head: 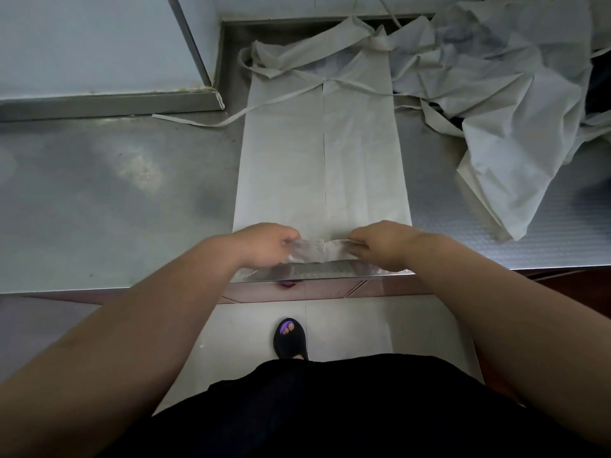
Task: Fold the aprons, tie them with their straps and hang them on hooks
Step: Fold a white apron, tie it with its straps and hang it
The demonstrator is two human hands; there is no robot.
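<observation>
At lower centre, pinching the near hem of the folded apron (pixel 324 153) with left grip (pixel 264 242) and right grip (pixel 383 244), apparently starting the crosswise fold; next, carrying it evenly toward the straps (pixel 274 102).

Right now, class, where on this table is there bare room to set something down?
Widest: the table left of the folded apron, between the loose strap and the front edge. A narrow strip lies between apron and heap of aprons. Back right is crowded.
</observation>
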